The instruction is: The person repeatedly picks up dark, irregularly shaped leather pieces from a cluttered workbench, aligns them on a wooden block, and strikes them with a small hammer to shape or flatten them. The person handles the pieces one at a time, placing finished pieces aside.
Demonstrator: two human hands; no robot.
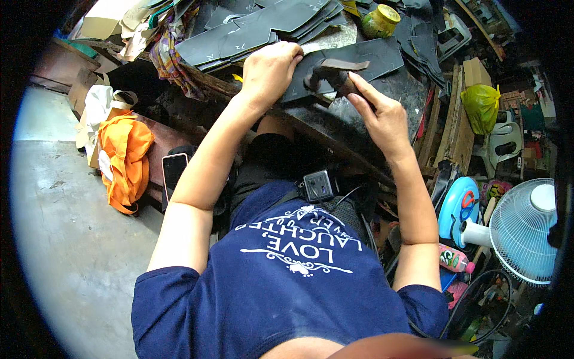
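My right hand (379, 116) is closed round the dark handle of a hammer (338, 72), whose round dark face is at the left and whose thin, flat metal end points right. The hammer is over a flat black sheet piece (379, 58) on the worktop. My left hand (272, 69) is closed at the left end of that piece, beside a stack of similar black pieces (239, 45) with light marks. The left fingertips are partly hidden, so what they grip cannot be made out.
A yellow-green jar (381, 21) stands on the far side of the worktop (371, 113). More black pieces (418, 42) hang at its right. An orange bag (127, 155) and a phone (174, 172) are at my left. A fan (523, 230) and a pink bottle (455, 258) are at my right.
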